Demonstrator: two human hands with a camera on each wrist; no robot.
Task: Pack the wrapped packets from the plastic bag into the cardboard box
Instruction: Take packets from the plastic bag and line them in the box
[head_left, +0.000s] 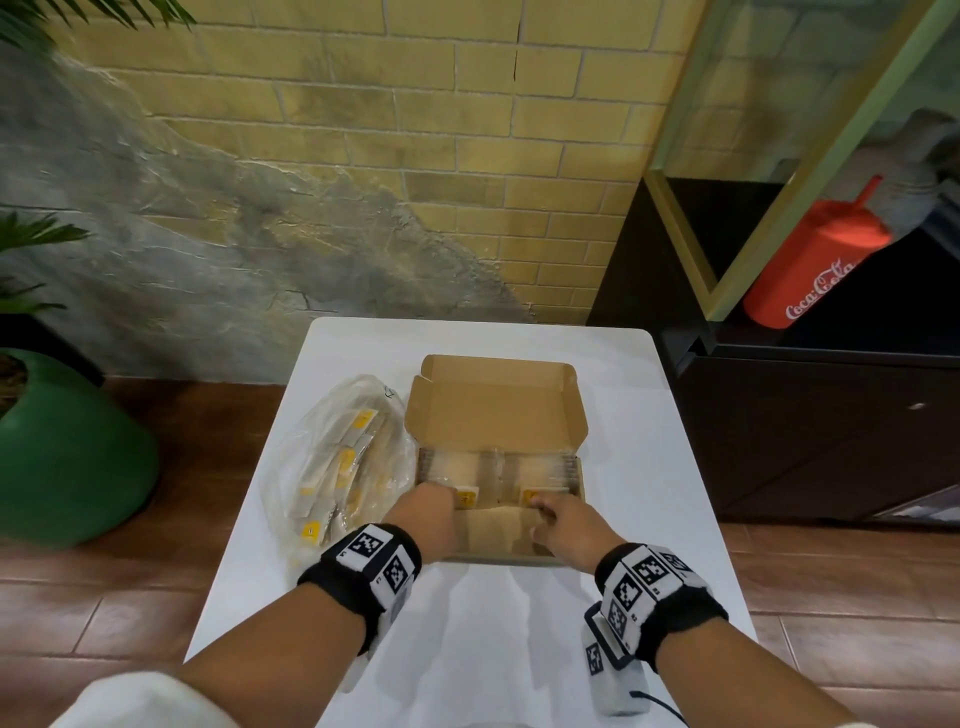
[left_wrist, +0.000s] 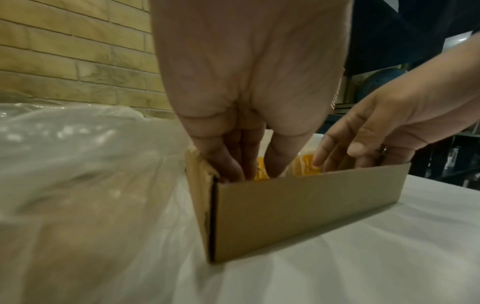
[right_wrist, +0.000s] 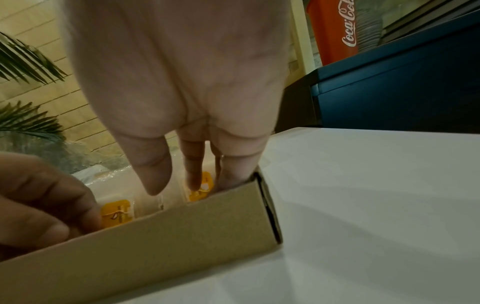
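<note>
Both the left hand (head_left: 425, 512) and right hand (head_left: 569, 522), fingers straight, press thin clear-wrapped packets with yellow labels (head_left: 498, 470) standing in the open brown cardboard box (head_left: 496, 402); they look light, slippery and pliable, best pinched by their edges.

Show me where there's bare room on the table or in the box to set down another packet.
Free: white table right of the cardboard box, and between box and wrists. Inside, bare floor along the near wall, between left hand and right hand. Crowded: packets fill the far half; plastic bag covers the table's left.
</note>
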